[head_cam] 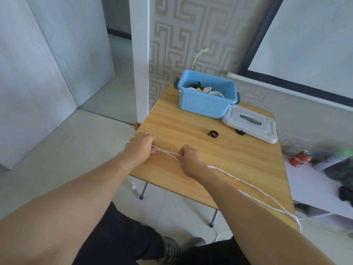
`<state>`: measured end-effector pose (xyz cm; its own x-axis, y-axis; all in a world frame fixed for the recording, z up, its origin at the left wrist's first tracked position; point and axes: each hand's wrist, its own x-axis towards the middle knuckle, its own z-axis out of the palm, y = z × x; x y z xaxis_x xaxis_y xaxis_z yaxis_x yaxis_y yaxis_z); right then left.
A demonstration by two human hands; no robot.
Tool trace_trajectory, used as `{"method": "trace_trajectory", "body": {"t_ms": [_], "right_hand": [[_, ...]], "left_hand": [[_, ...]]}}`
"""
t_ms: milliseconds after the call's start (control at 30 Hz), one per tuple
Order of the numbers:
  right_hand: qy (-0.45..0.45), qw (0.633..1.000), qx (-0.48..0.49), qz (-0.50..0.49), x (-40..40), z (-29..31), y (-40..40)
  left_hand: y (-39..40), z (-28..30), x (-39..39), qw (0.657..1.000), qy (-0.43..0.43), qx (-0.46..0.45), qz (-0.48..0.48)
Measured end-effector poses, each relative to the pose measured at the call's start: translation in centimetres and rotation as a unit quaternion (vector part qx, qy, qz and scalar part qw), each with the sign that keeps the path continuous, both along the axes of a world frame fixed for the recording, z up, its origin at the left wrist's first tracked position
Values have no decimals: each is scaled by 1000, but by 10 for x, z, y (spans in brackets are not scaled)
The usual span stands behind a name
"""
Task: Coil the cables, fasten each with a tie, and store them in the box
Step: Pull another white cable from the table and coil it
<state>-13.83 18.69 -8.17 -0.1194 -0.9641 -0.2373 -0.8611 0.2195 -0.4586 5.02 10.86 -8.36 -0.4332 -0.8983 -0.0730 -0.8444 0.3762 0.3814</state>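
Wooden folding table (238,159) on a pale tiled floor (66,150). Left hand (140,148) and right hand (191,159) both fisted around a white cable (167,152) stretched between them over the near edge; the slack trails right, off the table. Farther: black tie (213,134), white lid (251,125), blue box (207,93) holding coiled cables, against patterned wallpaper (191,35).

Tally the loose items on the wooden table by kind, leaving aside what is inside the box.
Light blue plastic box: 1
White plastic lid: 1
Black tie loops: 2
Thin white cable, in the grip of left hand and right hand: 1
Total: 5
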Motion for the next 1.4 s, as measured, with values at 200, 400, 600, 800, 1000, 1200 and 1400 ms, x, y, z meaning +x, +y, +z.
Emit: {"method": "trace_trajectory", "body": {"t_ms": [200,400,600,800,1000,1200,1400], "right_hand": [[-60,994,-30,-86,-24,11,10],[-128,978,-102,-133,-34,14,10],[-94,981,-115,-121,-49,20,10],[-94,958,-154,-222,-98,26,22],[-86,954,-152,-245,-151,47,46],[-7,966,-72,-249,-216,55,104],[-55,900,-33,-432,-298,36,154]], "left_hand": [[-11,-8,41,995,29,-65,69],[-8,-11,47,992,35,-102,64],[-13,3,51,971,107,-164,137],[-22,61,47,978,155,-96,97],[-17,86,44,994,4,-90,63],[-3,101,28,983,73,-54,157],[39,128,-16,943,135,304,14]]}}
